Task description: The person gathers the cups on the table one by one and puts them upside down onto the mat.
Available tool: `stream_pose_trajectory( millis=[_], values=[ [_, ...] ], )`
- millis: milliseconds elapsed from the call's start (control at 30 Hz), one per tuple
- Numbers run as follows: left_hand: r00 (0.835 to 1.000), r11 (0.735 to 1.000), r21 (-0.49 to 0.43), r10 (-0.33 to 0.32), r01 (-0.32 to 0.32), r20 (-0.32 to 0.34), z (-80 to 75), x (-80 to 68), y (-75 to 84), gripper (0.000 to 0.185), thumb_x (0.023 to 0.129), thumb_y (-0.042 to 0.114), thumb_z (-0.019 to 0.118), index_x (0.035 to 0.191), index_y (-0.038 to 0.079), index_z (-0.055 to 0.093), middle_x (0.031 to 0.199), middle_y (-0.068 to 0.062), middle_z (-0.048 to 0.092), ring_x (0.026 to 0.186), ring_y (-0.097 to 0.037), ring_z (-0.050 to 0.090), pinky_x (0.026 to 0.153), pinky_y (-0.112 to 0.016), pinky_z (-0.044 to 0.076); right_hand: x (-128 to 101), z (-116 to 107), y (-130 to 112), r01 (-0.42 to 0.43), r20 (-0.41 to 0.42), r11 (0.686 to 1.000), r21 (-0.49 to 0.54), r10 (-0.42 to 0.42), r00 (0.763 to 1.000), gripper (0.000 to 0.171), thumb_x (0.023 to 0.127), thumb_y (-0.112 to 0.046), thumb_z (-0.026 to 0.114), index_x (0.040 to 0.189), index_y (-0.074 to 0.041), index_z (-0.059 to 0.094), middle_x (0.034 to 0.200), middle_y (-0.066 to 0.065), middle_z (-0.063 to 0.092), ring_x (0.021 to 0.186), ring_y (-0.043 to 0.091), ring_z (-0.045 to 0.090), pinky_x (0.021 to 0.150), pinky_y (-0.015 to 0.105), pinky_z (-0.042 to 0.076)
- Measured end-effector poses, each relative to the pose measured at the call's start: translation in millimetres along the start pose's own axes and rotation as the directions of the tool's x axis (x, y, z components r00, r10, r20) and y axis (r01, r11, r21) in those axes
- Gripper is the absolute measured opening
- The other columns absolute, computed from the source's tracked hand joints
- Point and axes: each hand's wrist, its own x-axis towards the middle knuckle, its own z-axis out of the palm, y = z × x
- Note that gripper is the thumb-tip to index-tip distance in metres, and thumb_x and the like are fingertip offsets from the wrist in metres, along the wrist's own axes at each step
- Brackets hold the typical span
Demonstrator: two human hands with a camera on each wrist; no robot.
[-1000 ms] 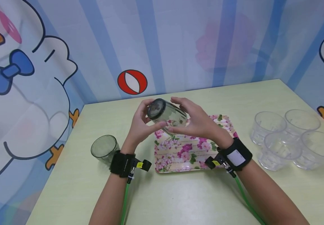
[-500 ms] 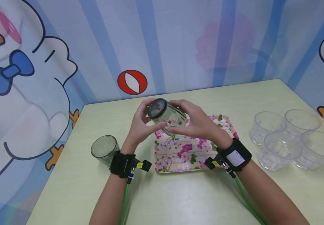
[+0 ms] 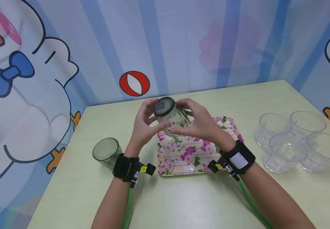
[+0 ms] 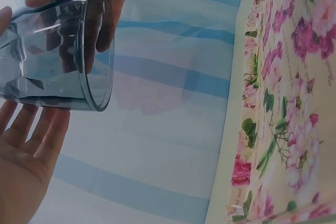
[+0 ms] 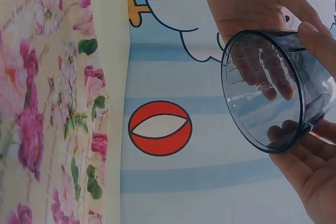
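Note:
Both hands hold a smoky grey-green drinking glass (image 3: pixel 172 120) above the tray. It is tilted, with its base up toward the left and its rim low toward the right. My left hand (image 3: pixel 142 128) grips the base side, thumb along the front. The rim side is held by my right hand (image 3: pixel 201 123), its thumb near the left one. In the right wrist view, the glass's mouth (image 5: pixel 262 98) faces the camera and looks bare inside. Below lies a floral tray (image 3: pixel 182 159). A second smoky glass (image 3: pixel 106 149) stands upright beside my left wrist, partly hidden by it.
Several clear glasses (image 3: pixel 286 151) stand upright in a cluster at the table's right. A printed cloth backdrop (image 3: pixel 176 47) rises along the table's back edge. Green cables (image 3: pixel 128 203) run from the wrist cameras down the forearms.
Between the hands the glass has turned: its base has risen a little and swung right, so it leans less. Both hands have shifted only slightly and keep their hold.

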Motion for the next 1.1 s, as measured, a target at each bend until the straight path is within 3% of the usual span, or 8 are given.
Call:
stream_pose_trajectory(
  millis=[267,600,1100],
  values=[
    [1.0,1.0,-0.02,-0.007,0.007,-0.023,3.1,0.1,2.1,0.083,0.072,0.05,0.078,0.138,0.014,0.044,0.135,-0.013,0.055,0.123,-0.01,0.055,0.102,-0.031,0.051,0.5,1.0,-2.0,-0.031,-0.031,0.999,-0.011,0.03,0.999,0.079,0.068,-0.028,0.087,0.132,-0.004,0.047,0.129,0.013,0.056,0.122,0.026,0.056,0.104,0.038,0.05],
    [1.0,1.0,-0.022,-0.022,0.022,-0.01,3.1,0.8,0.9,0.096,0.067,0.063,0.075,0.14,0.011,0.041,0.137,-0.016,0.051,0.123,-0.011,0.053,0.101,-0.027,0.05,-0.3,3.6,-2.0,-0.042,-0.06,0.999,-0.027,0.041,0.997,0.078,0.07,-0.03,0.085,0.133,-0.005,0.046,0.127,0.012,0.057,0.12,0.026,0.057,0.1,0.037,0.053],
    [1.0,0.999,-0.031,-0.011,0.011,-0.005,0.7,1.0,-1.9,0.092,0.068,0.06,0.076,0.137,0.007,0.045,0.131,-0.014,0.053,0.115,-0.009,0.055,0.093,-0.021,0.052,-0.7,2.7,-4.0,-0.048,-0.025,0.999,-0.007,0.048,0.999,0.079,0.071,-0.03,0.085,0.134,-0.005,0.044,0.129,0.012,0.055,0.121,0.026,0.056,0.103,0.04,0.051]
  ],
)
